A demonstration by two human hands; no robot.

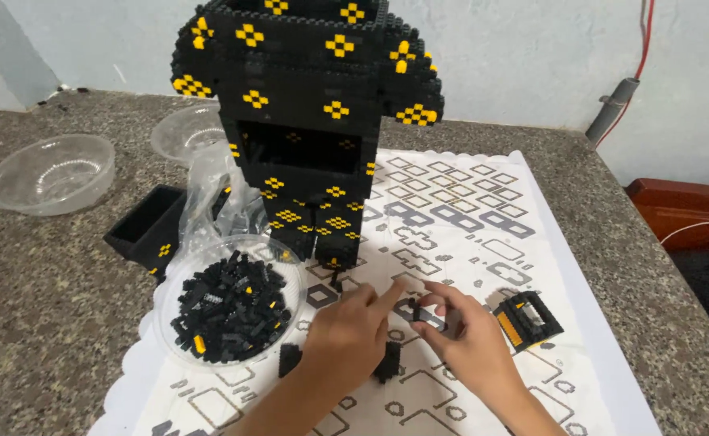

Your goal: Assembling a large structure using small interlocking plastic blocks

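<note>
- On the white printed mat [484, 202] over the speckled counter [39, 266], both hands meet just in front of the model [306, 121].
- Left hand [346, 335]: palm down, index finger stretched toward the right hand; fingers loosely apart, clamped on nothing that I can see.
- Right hand [471, 335]: thumb and fingers [435, 311] pinched together on a small black brick [417, 313], held just above the mat (most of it hidden by the fingertips).
- Handling judgement: the brick looks light, hard and stiff, smooth-sided and so apt to slip or flick away; best pinched across two opposite flat sides, studs left free.
- Two more black pieces lie on the mat beside the left wrist, one to each side [290, 359].
- Bowl [233, 307], clear plastic, heaped with black bricks and a few yellow ones, sits just left of the left hand.
- Model: tall, black with yellow diamond marks, upright, with an open rectangular gap in its front.
- Small black-and-yellow frame [530, 320] lies near the right hand, apart from it.
- Open black box [148, 226] and crumpled clear bag [217, 198] stand left of the model; two empty clear bowls [52, 173] sit farther back.
</note>
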